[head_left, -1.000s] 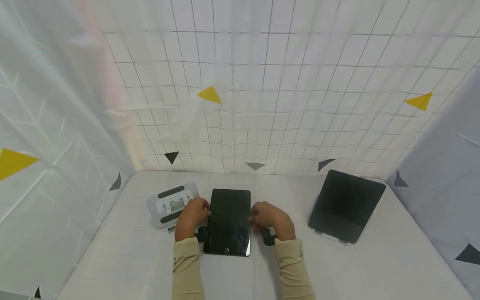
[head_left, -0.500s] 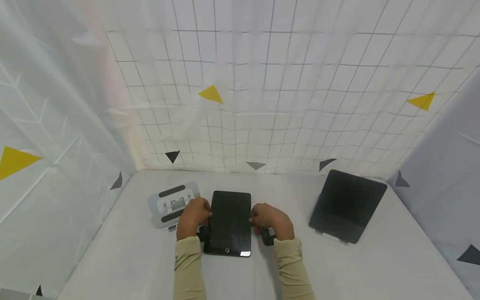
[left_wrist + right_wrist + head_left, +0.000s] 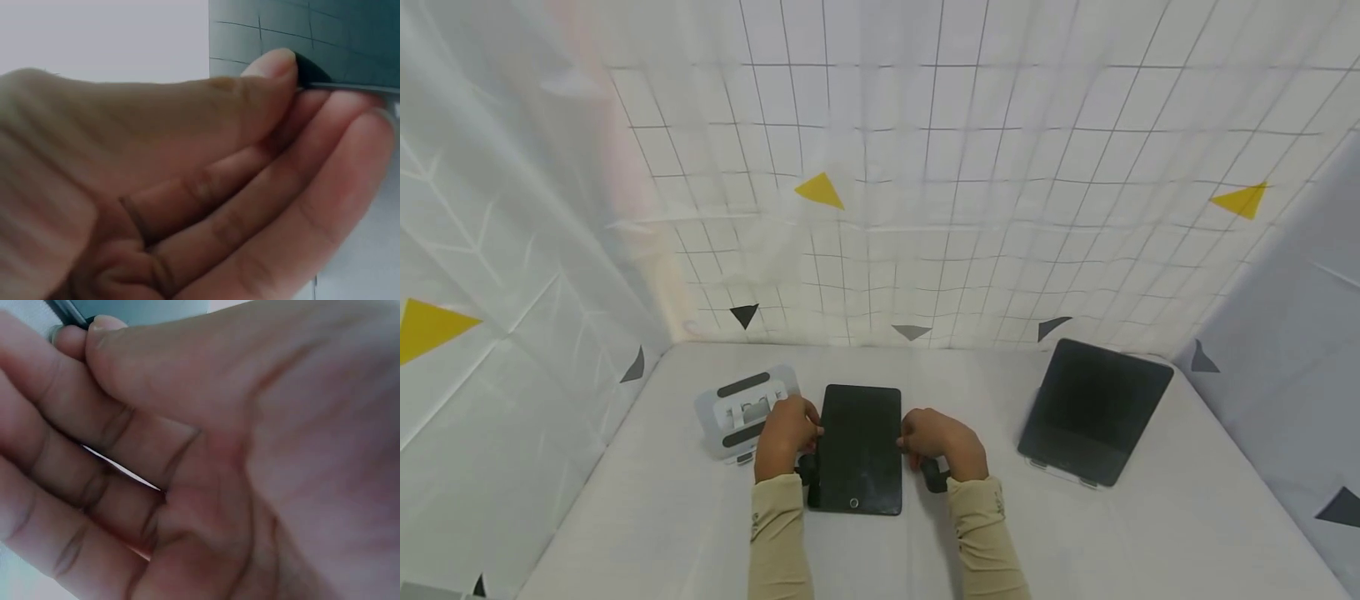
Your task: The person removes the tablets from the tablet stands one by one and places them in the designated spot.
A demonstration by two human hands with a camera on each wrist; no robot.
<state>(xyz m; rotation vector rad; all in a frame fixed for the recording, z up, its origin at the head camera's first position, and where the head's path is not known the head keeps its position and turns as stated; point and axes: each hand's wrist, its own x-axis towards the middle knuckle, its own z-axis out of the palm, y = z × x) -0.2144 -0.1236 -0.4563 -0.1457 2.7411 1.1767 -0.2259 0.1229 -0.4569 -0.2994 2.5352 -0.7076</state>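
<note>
A black tablet [image 3: 859,450] with a round home button near its front edge is held upright in portrait between both hands, screen toward the head camera. My left hand [image 3: 786,433] pinches its left edge; in the left wrist view the thumb lies on top of the tablet's edge [image 3: 350,88] and the fingers lie under it. My right hand [image 3: 942,437] pinches the right edge between thumb and fingertip, shown also at the tablet's corner strip [image 3: 72,312] in the right wrist view. Just behind the left hand lies a grey-and-white folding stand [image 3: 745,408] with black pads, partly covered by that hand.
A second, larger dark tablet [image 3: 1093,412] leans on a clear-edged stand at the right of the white table [image 3: 1112,542]. White sheets with grid lines and yellow and dark triangles [image 3: 822,191] enclose the back and sides.
The tablet's far edge has dipped slightly toward me, and the bright reflection near its lower right corner is gone. Both hands keep their grip in nearly the same place.
</note>
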